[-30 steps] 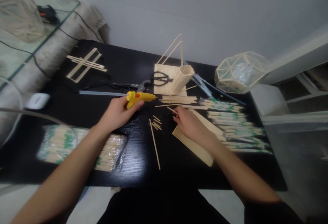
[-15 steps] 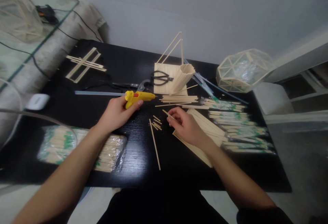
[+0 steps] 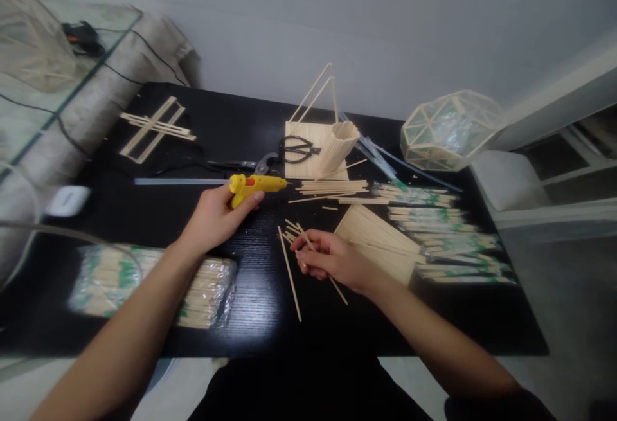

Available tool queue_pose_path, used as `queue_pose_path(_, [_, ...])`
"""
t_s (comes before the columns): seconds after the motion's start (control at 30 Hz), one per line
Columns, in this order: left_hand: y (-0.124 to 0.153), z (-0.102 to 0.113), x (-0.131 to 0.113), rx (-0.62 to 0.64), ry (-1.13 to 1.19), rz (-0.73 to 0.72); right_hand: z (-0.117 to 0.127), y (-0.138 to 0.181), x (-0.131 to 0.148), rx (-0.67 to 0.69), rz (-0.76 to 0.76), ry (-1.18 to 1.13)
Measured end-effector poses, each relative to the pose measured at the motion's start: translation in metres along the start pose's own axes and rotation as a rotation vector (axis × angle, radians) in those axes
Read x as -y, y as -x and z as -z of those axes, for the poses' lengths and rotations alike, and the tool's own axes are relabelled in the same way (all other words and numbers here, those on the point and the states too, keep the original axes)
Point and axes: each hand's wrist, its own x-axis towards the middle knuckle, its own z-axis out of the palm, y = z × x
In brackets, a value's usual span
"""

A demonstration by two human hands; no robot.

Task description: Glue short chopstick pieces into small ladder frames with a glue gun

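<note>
A yellow glue gun (image 3: 259,184) is in my left hand (image 3: 212,216), its nozzle pointing right over the black table. From its back end sticks out a long clear glue stick (image 3: 180,181). My right hand (image 3: 332,259) is closed round a thin wooden stick (image 3: 339,291), which slants from above the fingertips to below the palm. Beside those fingertips lie several short cut pieces of stick (image 3: 288,236), partly hidden by the hand. Left of them one long stick (image 3: 290,276) rests on the table. A flat panel of joined sticks (image 3: 373,241) lies behind the right wrist.
Scissors (image 3: 299,150) lie on a square stick base (image 3: 294,167) bearing a tilted stick cup (image 3: 337,148). Loose sticks (image 3: 332,188) lie in front. Wrapped chopsticks (image 3: 434,218) are at the right, a bagged bundle (image 3: 207,289) at the left. A geometric frame (image 3: 448,132) stands at back right.
My right hand has moved left and down to the short pieces, and its stick now reaches out below the palm. My left hand still holds the glue gun, nearly in place.
</note>
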Motion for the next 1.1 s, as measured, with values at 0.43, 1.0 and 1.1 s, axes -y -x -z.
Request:
queue_pose_path(0.43, [-0.001, 0.0, 0.0, -0.014, -0.017, -0.016, 0.029, -0.016, -0.009, 0.015, 0.07, -0.117])
queue_pose_path(1.0, [0.0, 0.0, 0.003, -0.018, -0.011, 0.023, 0.037, -0.016, -0.004, -0.093, 0.191, -0.151])
queue_pose_path(1.1, [0.0, 0.0, 0.004, -0.013, -0.001, 0.034, 0.037, -0.017, -0.004, -0.09, 0.199, -0.16])
